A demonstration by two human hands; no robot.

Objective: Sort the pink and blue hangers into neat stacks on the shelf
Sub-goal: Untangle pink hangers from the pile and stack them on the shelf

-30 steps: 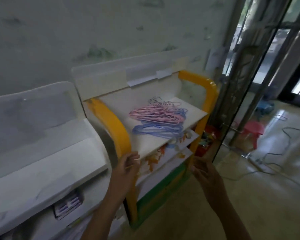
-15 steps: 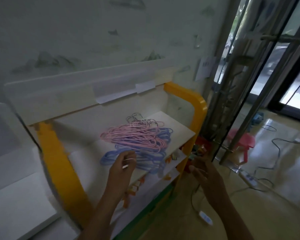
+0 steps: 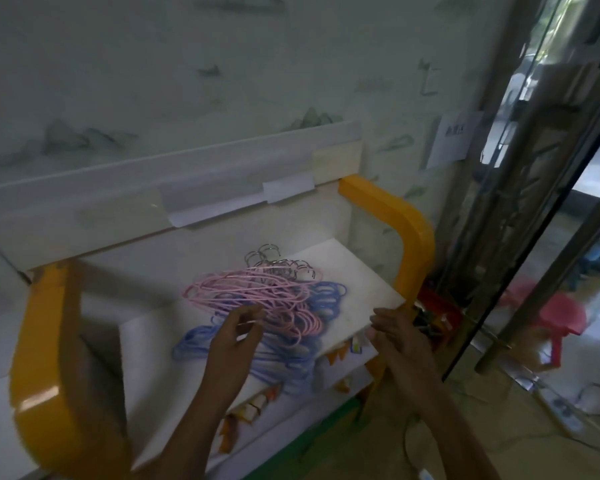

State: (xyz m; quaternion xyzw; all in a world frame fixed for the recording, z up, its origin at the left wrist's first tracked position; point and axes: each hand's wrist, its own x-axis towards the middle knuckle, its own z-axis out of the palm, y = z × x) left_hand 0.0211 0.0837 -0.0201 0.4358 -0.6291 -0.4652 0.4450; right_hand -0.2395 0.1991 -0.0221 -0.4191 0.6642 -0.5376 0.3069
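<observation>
Just beyond left hand (image 3: 234, 336): pink hangers (image 3: 257, 292) heaped over blue hangers (image 3: 284, 362) on shelf (image 3: 368, 282), one mixed pile, metal hooks away from hands. Left fingers loosely curled above pile, holding nothing; contact not clear. Right hand (image 3: 397, 336) open, fingers relaxed, at shelf's front edge, right of pile. Yellow frame (image 3: 406, 230) on both sides.

Bare forearms, ring on left hand (image 3: 234, 336)
</observation>
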